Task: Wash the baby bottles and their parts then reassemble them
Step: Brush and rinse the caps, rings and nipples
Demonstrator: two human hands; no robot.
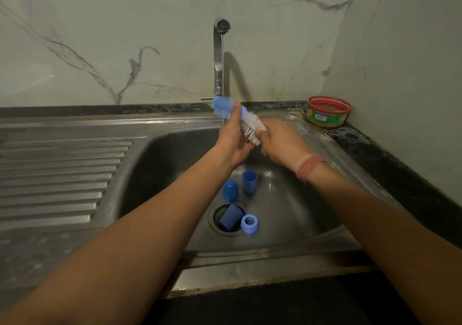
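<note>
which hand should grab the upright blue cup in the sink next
Probably the right hand: it only pinches the brush end, while the left hand grips its middle. The blue cup stands beneath both.

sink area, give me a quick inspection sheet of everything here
surface: steel sink with a ribbed drainboard on its left, dark counter edge.
job's things: bottle brush held under a thin stream from the tap; in the basin a blue cap, an upright blue cup, a dark blue piece lying over the drain, a light blue ring beside it.
clutter: red-rimmed round tub on the counter corner.
grippers: left hand grips the brush; right hand holds its white bristle end.
cables: nothing seen.
surroundings: marble-look wall behind and to the right.
</note>
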